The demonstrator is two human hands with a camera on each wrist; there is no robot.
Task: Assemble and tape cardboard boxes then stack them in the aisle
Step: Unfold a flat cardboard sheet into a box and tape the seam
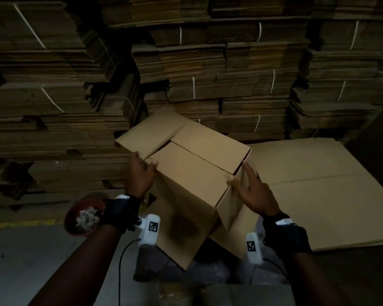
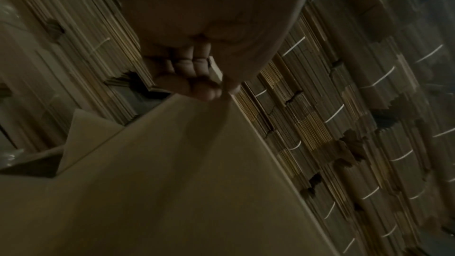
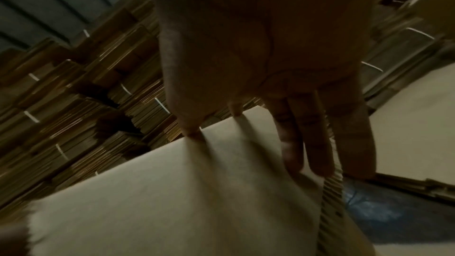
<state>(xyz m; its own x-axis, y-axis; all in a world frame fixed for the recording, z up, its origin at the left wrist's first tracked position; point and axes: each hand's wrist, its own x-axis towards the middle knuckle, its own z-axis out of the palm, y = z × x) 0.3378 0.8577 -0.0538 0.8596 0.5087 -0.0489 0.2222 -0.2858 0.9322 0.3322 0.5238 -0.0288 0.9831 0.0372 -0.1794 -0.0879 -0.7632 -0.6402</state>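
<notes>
1. A wall of flattened cartons (image 1: pixel 208 62), bundled with white strapping (image 1: pixel 193 87), rises close behind a half-built cardboard box (image 1: pixel 186 173) in a dim warehouse aisle; a large flat cardboard sheet (image 1: pixel 318 184) lies just to the right of the box, partly under its corner.

2. A roll of tape (image 1: pixel 83 214) with a reddish rim hangs around the person's left forearm near the wrist, above grey floor (image 1: pixel 31 261) marked with a yellow line (image 1: pixel 20 223).

3. The box sits tilted between the two hands, its two long flaps folded nearly shut with a dark seam between them and one end flap (image 1: pixel 150 131) still standing open on the far left.

4. The left hand (image 1: pixel 139 173) grips the box's left upper corner, thumb on top of the flap and fingers curled over the edge; the left wrist view shows those fingers (image 2: pixel 194 83) curled against the cardboard.

5. The right hand (image 1: pixel 252 195) lies spread and flat against the box's right side flap, fingers straight; the right wrist view shows fingertips (image 3: pixel 317 163) pressing the panel near its corrugated edge.

6. Black wrist straps carry white camera units (image 1: pixel 149 230), each with a black-and-white square code marker; no legible writing shows on the box.
</notes>
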